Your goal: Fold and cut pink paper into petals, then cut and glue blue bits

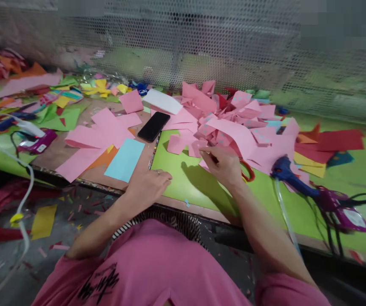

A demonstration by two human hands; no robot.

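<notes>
My left hand (149,185), with a ring on one finger, lies palm down at the table's front edge with nothing in it. Beside it is a light blue paper rectangle (125,160). Over the green tabletop, my right hand (223,165) is closed in a pinch. Its fingertips meet the edge of a small pink paper piece (197,148); whether they grip it or something smaller, I cannot tell. Scissors with an orange handle (249,171) show partly behind that hand. A heap of folded pink paper (221,123) spreads just beyond it.
A black phone (154,126) lies near a white paper (163,101). On the right, a blue glue gun (293,176) trails a cord by a purple box (345,212). Another purple box (39,141) and a white cable (29,187) are at left. A perforated panel (176,46) stands behind.
</notes>
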